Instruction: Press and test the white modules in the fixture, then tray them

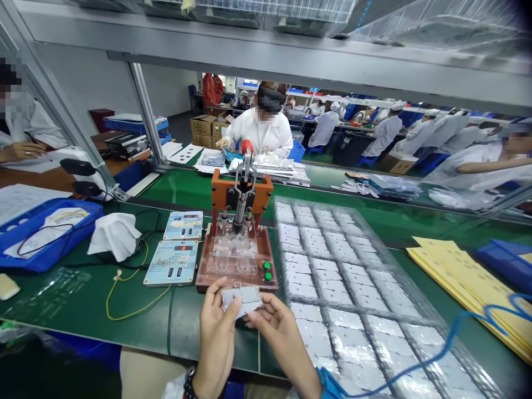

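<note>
Between my hands is a small flat grey-white panel point(248, 302) with little marks along its edges. My left hand point(219, 318) pinches its left end, thumb on top. On its right end, the fingers and thumb of my right hand point(276, 321) close around the lower corner. Just beyond the panel stands a test fixture point(208, 271) with a brown base, an orange frame, a clear plate and a red-knobbed toggle lever point(246, 146). Two green buttons point(267, 271) sit on its right side. A blue wrist strap point(328, 382) circles my right wrist.
A clear plastic tray point(286, 288) of similar panels covers the bench to the right. Two digital display boxes point(171, 263), a yellow wire point(108, 305) and a blue bin point(25, 260) lie left. A blue coiled cord point(440, 346) crosses the tray. A co-worker point(260, 133) sits opposite.
</note>
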`<action>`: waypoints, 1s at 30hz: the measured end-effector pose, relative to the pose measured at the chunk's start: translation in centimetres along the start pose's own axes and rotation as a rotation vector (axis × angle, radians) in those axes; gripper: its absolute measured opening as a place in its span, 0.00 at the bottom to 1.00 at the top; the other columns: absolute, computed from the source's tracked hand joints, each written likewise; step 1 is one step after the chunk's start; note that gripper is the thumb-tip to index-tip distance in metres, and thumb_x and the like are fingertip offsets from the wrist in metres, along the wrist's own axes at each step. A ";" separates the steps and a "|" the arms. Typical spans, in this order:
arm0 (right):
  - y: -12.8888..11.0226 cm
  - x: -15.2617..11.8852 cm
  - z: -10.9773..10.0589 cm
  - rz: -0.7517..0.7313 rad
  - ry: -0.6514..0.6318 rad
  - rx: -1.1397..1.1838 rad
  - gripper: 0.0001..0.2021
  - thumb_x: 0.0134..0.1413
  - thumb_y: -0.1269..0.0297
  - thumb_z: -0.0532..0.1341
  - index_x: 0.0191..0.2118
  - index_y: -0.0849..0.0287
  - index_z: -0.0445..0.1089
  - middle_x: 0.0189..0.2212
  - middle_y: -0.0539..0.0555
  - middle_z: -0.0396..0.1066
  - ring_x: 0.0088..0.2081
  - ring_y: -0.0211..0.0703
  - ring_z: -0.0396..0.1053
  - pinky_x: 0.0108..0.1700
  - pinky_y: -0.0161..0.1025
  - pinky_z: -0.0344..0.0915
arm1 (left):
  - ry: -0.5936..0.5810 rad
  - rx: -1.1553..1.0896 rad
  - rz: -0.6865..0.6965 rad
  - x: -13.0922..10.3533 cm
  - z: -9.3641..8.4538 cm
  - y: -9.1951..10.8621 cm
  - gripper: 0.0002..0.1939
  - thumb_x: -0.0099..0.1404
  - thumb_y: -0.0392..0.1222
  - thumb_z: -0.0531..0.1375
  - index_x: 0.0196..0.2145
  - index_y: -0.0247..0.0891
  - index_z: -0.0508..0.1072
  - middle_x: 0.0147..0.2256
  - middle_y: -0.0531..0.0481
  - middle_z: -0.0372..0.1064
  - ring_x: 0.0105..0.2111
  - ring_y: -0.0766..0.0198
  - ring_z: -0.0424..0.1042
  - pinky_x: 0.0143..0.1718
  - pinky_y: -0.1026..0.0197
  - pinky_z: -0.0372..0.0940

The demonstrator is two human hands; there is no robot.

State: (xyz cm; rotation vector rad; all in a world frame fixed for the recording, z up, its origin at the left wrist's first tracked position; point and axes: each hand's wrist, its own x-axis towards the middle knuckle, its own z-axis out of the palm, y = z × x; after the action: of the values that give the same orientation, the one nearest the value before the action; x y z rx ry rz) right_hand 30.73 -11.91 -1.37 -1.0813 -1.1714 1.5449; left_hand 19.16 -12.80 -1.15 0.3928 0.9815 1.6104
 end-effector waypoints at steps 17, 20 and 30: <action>-4.4 11.2 -2.6 -0.111 0.046 -0.524 0.11 0.46 0.64 0.57 0.36 0.65 0.68 0.22 0.50 0.67 0.24 0.37 0.64 0.26 0.34 0.62 | -0.084 1.103 0.795 5.6 -2.3 3.7 0.13 0.65 0.38 0.50 0.39 0.39 0.75 0.35 0.46 0.72 0.40 0.54 0.66 0.43 0.51 0.59; -3.9 12.6 -1.9 -0.181 0.055 -0.625 0.10 0.46 0.71 0.57 0.37 0.66 0.69 0.23 0.51 0.67 0.26 0.39 0.64 0.32 0.38 0.64 | -0.161 1.287 0.745 7.0 -2.1 3.9 0.13 0.65 0.39 0.51 0.39 0.39 0.75 0.37 0.46 0.72 0.44 0.51 0.63 0.45 0.46 0.55; -4.9 11.4 -3.3 -0.525 -0.287 -1.026 0.20 0.47 0.60 0.67 0.47 0.56 0.69 0.54 0.57 0.61 0.55 0.53 0.55 0.57 0.53 0.52 | -0.569 1.624 0.704 9.4 -3.3 6.6 0.18 0.70 0.41 0.45 0.51 0.45 0.69 0.60 0.45 0.52 0.59 0.49 0.47 0.55 0.41 0.49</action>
State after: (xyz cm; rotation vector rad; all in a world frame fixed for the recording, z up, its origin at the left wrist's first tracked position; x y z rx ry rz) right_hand 32.09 0.53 1.39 -1.0222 -2.3468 0.6466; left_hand 9.87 -5.33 -0.42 2.3253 1.5788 0.7305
